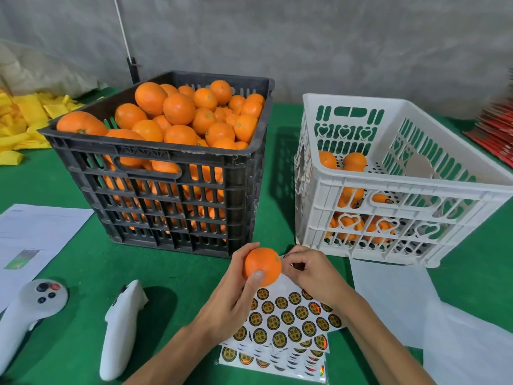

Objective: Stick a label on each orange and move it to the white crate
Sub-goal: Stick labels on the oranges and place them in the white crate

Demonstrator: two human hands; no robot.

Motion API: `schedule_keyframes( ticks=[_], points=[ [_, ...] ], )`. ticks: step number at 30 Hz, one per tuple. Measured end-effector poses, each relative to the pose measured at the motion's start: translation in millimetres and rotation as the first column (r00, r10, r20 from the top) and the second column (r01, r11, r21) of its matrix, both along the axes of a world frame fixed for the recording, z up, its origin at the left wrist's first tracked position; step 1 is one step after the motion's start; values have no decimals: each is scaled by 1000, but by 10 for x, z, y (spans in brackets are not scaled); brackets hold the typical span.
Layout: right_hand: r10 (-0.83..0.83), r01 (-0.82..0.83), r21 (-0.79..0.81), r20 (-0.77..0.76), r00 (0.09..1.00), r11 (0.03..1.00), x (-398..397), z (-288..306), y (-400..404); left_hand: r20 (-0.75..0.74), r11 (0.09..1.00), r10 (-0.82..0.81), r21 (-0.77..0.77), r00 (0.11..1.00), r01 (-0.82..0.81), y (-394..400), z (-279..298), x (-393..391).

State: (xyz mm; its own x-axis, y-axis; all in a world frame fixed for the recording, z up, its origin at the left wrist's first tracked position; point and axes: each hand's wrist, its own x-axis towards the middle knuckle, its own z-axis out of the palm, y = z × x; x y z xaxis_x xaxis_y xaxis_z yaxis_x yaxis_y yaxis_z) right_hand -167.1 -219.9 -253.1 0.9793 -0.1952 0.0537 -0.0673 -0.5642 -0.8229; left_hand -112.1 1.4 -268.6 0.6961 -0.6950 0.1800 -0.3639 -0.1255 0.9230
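Two hands are meeting low in the centre of the frame, above the label sheets point(291, 320). The left hand point(233, 290) is gripping an orange point(262, 265), thumb on its near side. The right hand point(308, 270) is curling its fingers beside the fruit; whether they are pinching a label is unclear. The white crate point(399, 187), centre right, is holding several oranges; the black crate point(155, 173), centre left, is brimming.

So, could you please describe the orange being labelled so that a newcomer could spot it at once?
Start at the black crate heaped with oranges on the green table. Just in front of its near right corner, above the sticker sheets, the left hand holds one orange. It is the only orange outside a crate, and the right hand is at its side.
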Motion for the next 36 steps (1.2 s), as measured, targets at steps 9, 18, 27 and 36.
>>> schedule_keyframes(
  ticks=[9,18,27,36],
  points=[
    [-42,41,-16,-22,999,999,24,0,3,43,997,48,51,998,-50,24,-5,9],
    [-52,58,-102,54,997,993,-8,-86,46,-73,992,122,-16,990,-123,-16,33,35],
    [-185,289,-151,481,857,945,-93,294,476,-156,990,135,-31,979,-141,-54,120,34],
    [93,323,-539,607,789,778,-285,732,703,-328,934,83,-303,941,-188,-263,760,-50]
  ],
)
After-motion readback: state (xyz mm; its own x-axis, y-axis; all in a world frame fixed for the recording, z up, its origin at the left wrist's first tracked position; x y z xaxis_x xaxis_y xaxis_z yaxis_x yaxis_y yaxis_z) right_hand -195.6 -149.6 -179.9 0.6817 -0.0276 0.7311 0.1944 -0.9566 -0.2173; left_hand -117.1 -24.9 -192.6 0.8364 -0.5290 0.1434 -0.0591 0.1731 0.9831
